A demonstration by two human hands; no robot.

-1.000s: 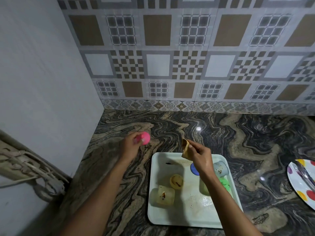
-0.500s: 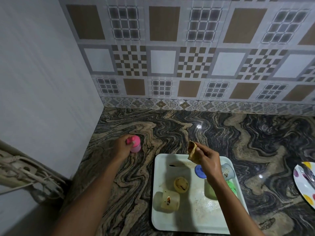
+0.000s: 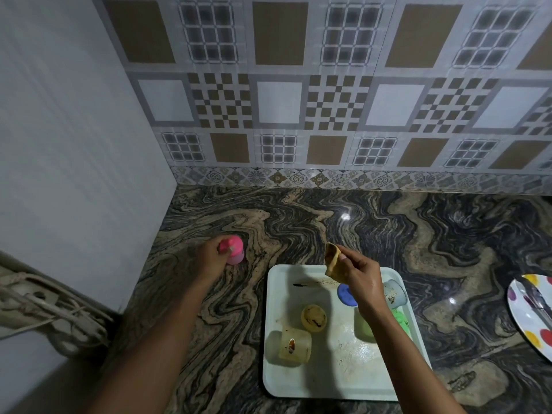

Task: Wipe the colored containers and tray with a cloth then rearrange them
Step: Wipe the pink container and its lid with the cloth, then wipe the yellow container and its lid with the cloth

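One pink container (image 3: 233,253) sits on the desk (image 3: 298,222) left of the tray (image 3: 334,380), the left hand (image 3: 212,258) closed round it, seemingly setting it aside wiped. Inside the tray lie yellow (image 3: 294,343), blue (image 3: 346,294) and green (image 3: 400,322) containers, stained. Over its far edge the right hand (image 3: 363,279) pinches the cloth (image 3: 334,261). Next, I'd guess: release pink, take another.

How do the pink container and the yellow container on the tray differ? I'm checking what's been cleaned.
The pink container stands upright on the countertop, held by the left hand; the yellow container lies on its side in the tray, untouched. The pink one looks free of marks, while the yellow one shows a brown smear. Both are small capped containers.
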